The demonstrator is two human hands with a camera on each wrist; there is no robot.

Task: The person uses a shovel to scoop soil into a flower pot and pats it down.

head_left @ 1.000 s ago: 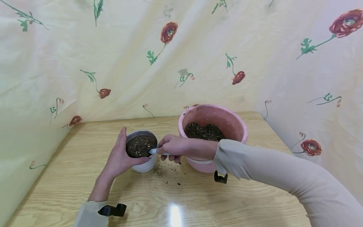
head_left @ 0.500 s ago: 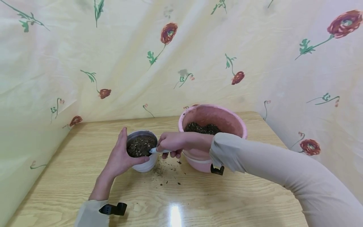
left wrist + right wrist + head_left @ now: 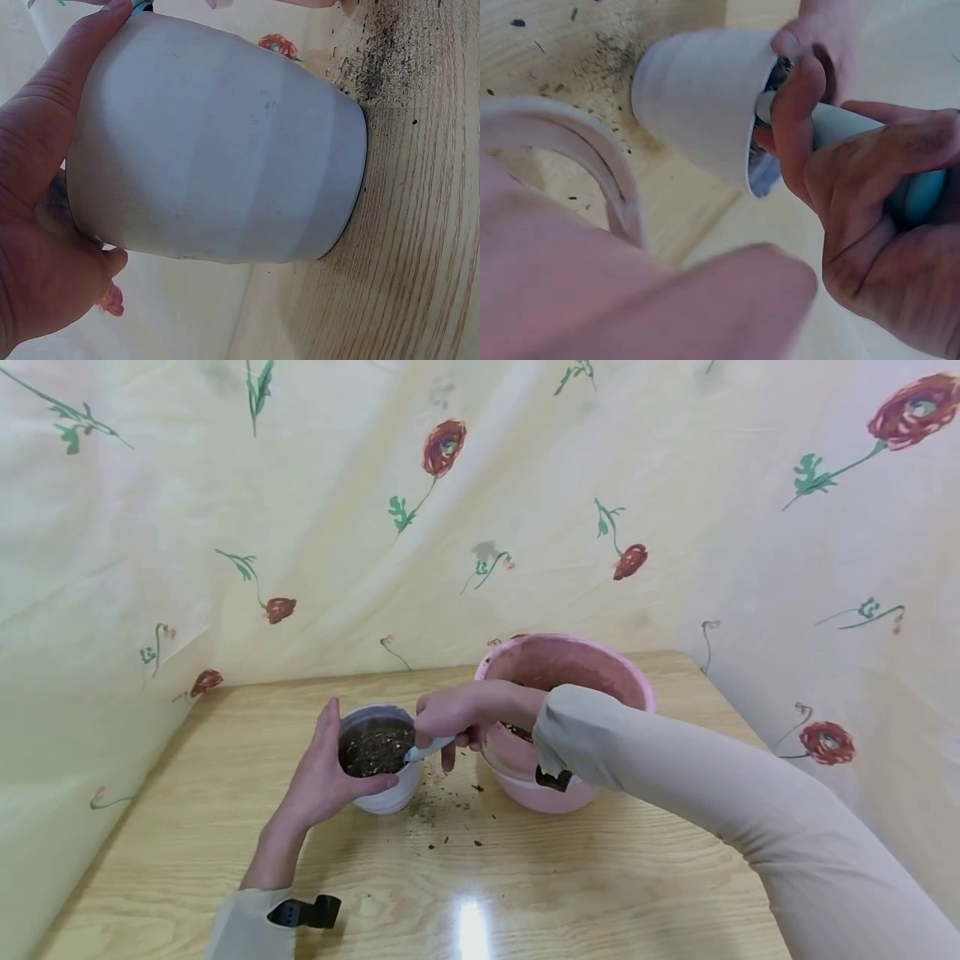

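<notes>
A white flowerpot (image 3: 386, 797) with dark soil (image 3: 375, 750) inside stands on the table. My left hand (image 3: 330, 777) grips its left side, thumb over the near rim and fingers round the far side. My right hand (image 3: 450, 714) holds a small tool by its pale blue handle (image 3: 427, 749), tilted over the right rim. In the right wrist view my fingers wrap this handle (image 3: 844, 124), which has a teal end. The tool's head is hidden at the soil. The left wrist view shows the pot's ribbed wall (image 3: 210, 142) from the side.
A larger pink pot (image 3: 551, 797) with soil in it stands to the right, beneath my right forearm. Soil crumbs (image 3: 435, 810) lie scattered on the wooden table (image 3: 585, 893) between the pots. Flowered cloth (image 3: 330, 510) hangs behind and at both sides.
My right hand and forearm have risen a little, and the tool's handle now slants more steeply at the rim. My left hand keeps its hold on the white flowerpot.
</notes>
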